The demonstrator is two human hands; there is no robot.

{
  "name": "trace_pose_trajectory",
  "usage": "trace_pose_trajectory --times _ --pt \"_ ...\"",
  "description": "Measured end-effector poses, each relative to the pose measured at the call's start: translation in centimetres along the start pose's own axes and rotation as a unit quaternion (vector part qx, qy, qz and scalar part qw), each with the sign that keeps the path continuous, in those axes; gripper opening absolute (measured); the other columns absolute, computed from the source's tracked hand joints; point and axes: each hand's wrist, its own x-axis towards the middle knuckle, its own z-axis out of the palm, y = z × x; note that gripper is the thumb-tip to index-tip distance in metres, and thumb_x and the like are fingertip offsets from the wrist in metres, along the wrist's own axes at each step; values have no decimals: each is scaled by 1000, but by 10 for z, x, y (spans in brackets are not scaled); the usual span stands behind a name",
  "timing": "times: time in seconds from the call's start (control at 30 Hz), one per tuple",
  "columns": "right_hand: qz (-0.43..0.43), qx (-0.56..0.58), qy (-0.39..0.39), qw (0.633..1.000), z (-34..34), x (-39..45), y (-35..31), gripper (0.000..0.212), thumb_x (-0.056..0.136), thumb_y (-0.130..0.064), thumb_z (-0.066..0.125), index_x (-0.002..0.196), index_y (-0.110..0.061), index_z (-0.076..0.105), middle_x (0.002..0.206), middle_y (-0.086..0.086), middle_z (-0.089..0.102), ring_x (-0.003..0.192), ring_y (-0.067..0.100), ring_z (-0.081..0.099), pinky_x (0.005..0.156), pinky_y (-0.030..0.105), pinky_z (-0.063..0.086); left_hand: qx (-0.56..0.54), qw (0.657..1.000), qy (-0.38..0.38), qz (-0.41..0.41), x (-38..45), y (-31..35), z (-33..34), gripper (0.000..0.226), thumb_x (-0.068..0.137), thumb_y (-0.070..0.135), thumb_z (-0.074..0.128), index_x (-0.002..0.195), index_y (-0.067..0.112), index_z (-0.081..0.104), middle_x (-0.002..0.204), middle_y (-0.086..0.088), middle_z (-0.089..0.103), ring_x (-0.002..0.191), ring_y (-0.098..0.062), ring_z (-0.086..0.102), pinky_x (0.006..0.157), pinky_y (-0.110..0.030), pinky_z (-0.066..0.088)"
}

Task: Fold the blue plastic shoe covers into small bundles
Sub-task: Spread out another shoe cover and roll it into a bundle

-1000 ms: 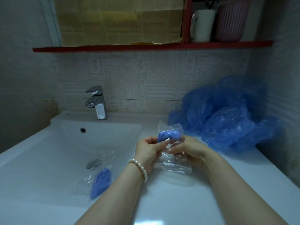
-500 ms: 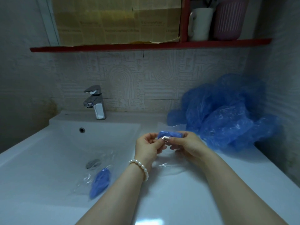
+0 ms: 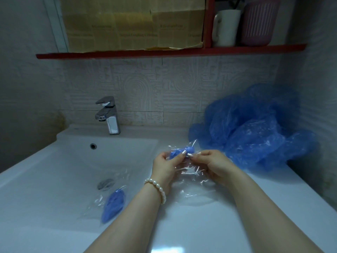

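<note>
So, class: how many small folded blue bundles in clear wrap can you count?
2: one bundle pinched between both hands above the counter, one bundle lying in the sink. The loose blue pile may hide more.

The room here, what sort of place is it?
Most likely a bathroom: a white sink with a chrome faucet, a tiled wall, and a red shelf holding a mug.

a home bathroom. a white sink (image 3: 54, 161) with a chrome tap (image 3: 109, 115) sits against patterned wall tiles (image 3: 145, 84). a cup (image 3: 226, 27) stands on a red shelf (image 3: 164, 52).
</note>
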Motion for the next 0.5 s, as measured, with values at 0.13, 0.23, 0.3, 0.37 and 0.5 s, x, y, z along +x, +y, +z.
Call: trace_pose_trajectory --times 0.13,0.23,0.3,0.37,0.5 --pt "32 -9 -26 999 -6 1 -1 20 77 -14 72 92 -3 65 70 12 66 50 15 57 47 24 48 -24 998 50 -3 5 -3 -3 37 79 3 70 111 -9 56 68 -6 68 54 -10 63 52 -21 50" --pt "61 -63 -52 995 -9 -3 -2 32 73 2 73 101 -4 58 71 13 66 53 18 59 50 28 47 -52 994 90 12 8 -2 -4 40 80 10 71 112 -9 57 68 -7 69 54 -13 63 53 -24 50" --pt "73 -93 -23 993 -10 -1 -2 38 73 11 69 105 -4 56 69 15 67 53 19 61 50 30 49 -76 991 109 12 11 -2 -5 54 78 26 75 118 -1 51 84 -10 71 67 -18 68 58 -28 53" --pt "58 -91 49 993 -13 4 1 43 70 11 72 106 -8 55 70 17 67 51 21 62 47 29 49 -9 992 123 20 12 -1 -5 79 68 50 76 130 16 39 120 -10 59 99 -22 63 84 -38 53" --pt "-7 -131 136 982 -10 13 11 51 74 -1 76 119 -11 51 89 14 65 55 18 63 51 23 50 355 898 133 222 1 -8 0 44 82 36 59 121 18 53 123 0 52 114 -20 46 102 -35 36"
